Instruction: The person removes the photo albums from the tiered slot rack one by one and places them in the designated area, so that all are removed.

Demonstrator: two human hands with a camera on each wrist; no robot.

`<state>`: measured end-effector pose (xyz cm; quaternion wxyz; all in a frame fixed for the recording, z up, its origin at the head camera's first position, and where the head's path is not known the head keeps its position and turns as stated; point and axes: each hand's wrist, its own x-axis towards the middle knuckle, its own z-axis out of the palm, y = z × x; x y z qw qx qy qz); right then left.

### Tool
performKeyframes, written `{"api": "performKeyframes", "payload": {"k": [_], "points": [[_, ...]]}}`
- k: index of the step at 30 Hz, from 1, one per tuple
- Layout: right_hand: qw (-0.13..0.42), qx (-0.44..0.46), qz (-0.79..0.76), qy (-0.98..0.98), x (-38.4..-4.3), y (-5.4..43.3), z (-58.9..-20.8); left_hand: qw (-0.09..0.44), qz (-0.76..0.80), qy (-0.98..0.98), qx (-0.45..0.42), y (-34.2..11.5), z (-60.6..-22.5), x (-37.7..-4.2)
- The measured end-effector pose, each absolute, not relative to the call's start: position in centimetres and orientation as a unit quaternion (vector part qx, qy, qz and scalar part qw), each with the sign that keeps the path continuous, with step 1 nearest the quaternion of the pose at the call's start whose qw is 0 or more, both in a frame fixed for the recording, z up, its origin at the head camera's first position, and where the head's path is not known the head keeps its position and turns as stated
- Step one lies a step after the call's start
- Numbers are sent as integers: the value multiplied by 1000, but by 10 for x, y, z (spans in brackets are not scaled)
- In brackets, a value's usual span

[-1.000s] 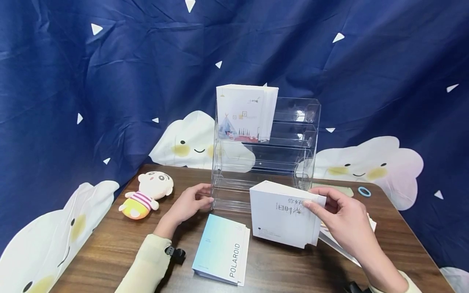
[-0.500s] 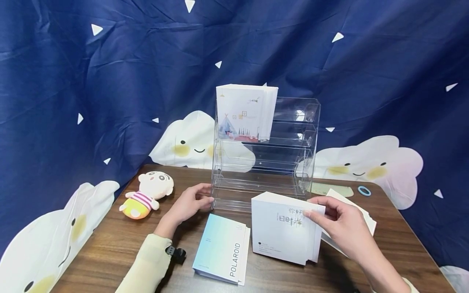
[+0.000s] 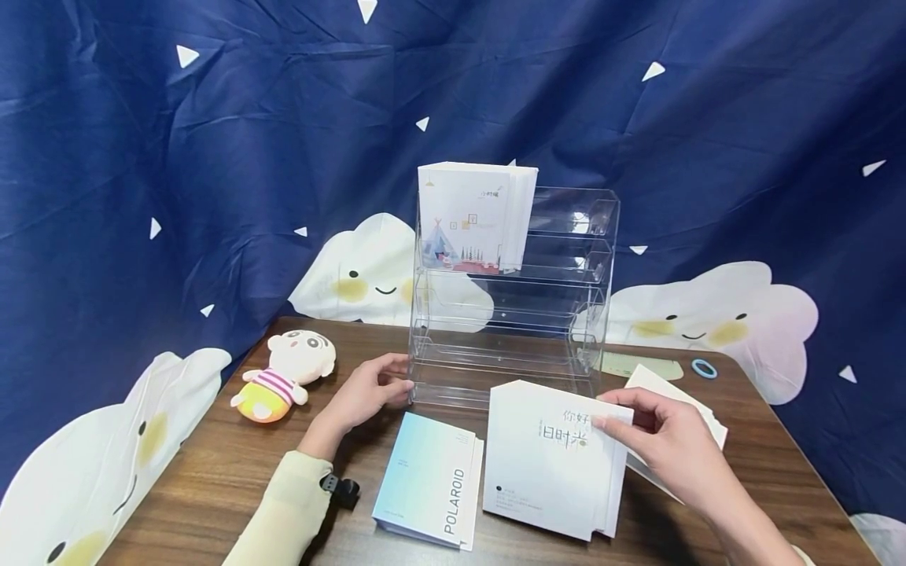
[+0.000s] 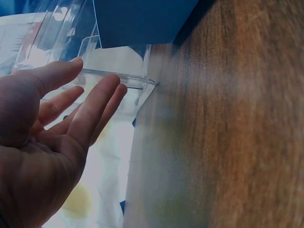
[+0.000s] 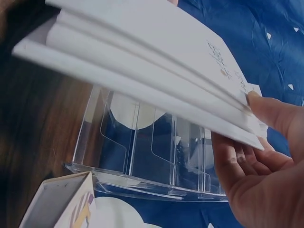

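Along its right edge, a thick white photo album (image 3: 545, 479) with black Chinese lettering is pinched by my right hand (image 3: 675, 440), thumb on the cover and fingers behind. The right wrist view shows its page edges (image 5: 142, 71) between the two covers. My left hand (image 3: 371, 389) is at the lower left side of a clear tiered display rack (image 3: 587, 269); in the left wrist view its fingers (image 4: 92, 111) are loosely extended beside the rack's clear edge. A light blue POLAROID album (image 3: 425, 479) lies on the table between both hands.
White albums with an illustrated cover (image 3: 463, 224) stand at the rack's upper left. A plush doll (image 3: 283, 377) lies to the left. More white albums or booklets (image 3: 683, 397) lie behind my right hand, near a pale green ruler-like strip (image 3: 640, 367) and a blue ring (image 3: 704, 369).
My right hand has brought the white album down and toward me, away from the rack, and its cover now leans back more. The left hand has stayed in place.
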<state>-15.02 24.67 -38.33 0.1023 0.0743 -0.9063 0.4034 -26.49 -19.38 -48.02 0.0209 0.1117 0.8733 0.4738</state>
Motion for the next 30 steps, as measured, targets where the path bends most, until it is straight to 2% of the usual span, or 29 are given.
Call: {"api": "performKeyframes", "payload": {"k": [22, 30], "points": [[6, 110, 455, -884, -152, 249, -408, 22, 482, 868, 118, -194, -482, -264], [-12, 107, 440, -892, -153, 249, -418, 21, 484, 867, 119, -194, -482, -265]]}}
